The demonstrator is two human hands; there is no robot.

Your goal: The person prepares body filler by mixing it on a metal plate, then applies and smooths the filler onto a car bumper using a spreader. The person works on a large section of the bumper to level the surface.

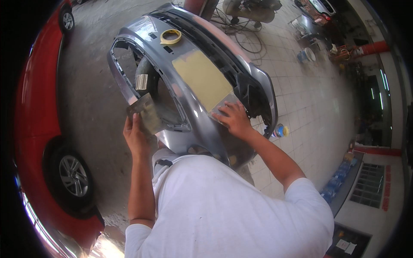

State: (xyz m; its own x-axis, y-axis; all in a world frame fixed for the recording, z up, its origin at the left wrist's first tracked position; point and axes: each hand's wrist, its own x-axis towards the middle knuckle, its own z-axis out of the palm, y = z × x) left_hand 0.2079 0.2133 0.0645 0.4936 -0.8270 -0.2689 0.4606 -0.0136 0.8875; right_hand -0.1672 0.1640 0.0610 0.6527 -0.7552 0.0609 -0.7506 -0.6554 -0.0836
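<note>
A grey car bumper (195,129) stretches out in front of me. On it is a rectangular patch of yellowish putty (202,77). With its fingers spread across a flat grey putty spreader (222,103), my right hand (235,121) presses the tool against the patch's near edge. My left hand (137,138) is closed on the edge of a dark flat mixing board (149,112) smeared with putty. The board is held over the near left part of the bumper, beside its large opening. Farther up the bumper lies a roll of yellow masking tape (171,37).
A red car (38,116) stands along the left. A small silvery object (141,81) sits by the bumper's opening. An open can (282,130) is on the tiled floor to the right, and a white bucket (306,55) farther off. A compressor tank (254,9) and hoses are behind.
</note>
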